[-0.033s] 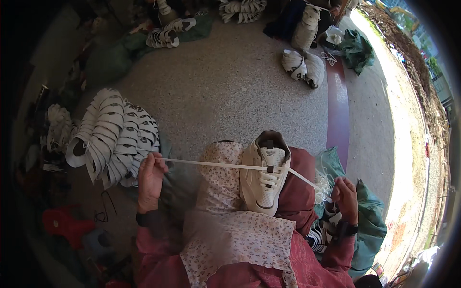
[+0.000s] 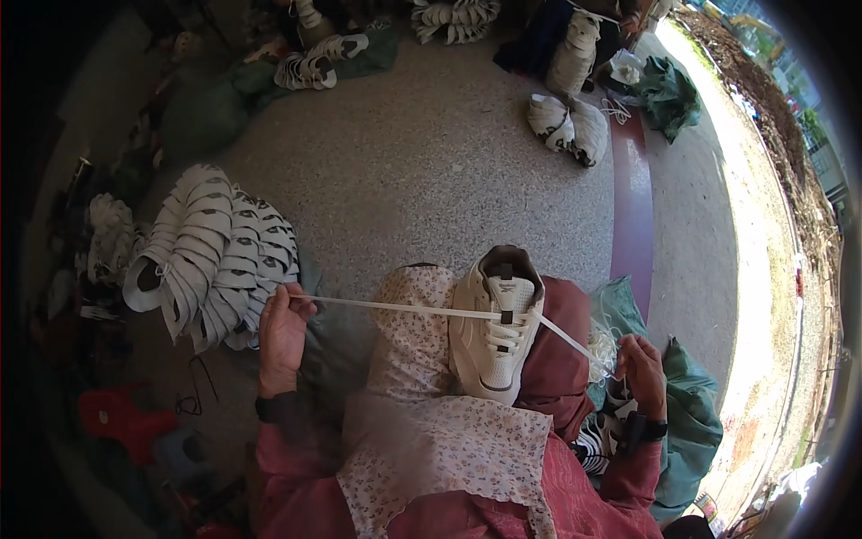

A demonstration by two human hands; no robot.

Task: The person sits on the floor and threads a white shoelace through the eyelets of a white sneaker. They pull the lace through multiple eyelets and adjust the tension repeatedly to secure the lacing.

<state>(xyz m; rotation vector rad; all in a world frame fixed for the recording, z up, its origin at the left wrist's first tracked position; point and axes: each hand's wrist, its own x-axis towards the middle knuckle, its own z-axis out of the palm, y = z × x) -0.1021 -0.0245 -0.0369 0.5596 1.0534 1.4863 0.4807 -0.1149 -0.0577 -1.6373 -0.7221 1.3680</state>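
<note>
A cream sneaker (image 2: 496,332) rests on my lap, its toe toward me and its dark-lined opening away. A flat white shoelace (image 2: 395,308) runs out of its lacing on both sides, near the top of the tongue. My left hand (image 2: 284,334) pinches the left length, pulled taut and nearly level. On the other side my right hand (image 2: 642,370) has its fingers closed on the other length, which slants down toward me. Lower rows of lace cross the shoe's throat. A floral apron (image 2: 449,445) covers my lap.
Nested white shoe uppers (image 2: 211,256) stand at the left, by a red plastic stool (image 2: 126,422). Right of my lap, a bundle of white laces (image 2: 603,346) lies by a green sack (image 2: 687,422). More shoe bundles (image 2: 570,126) sit farther off, near other people.
My right hand has shifted slightly left, and its fingers have turned in toward the lace. The sneaker and my left hand have barely moved.
</note>
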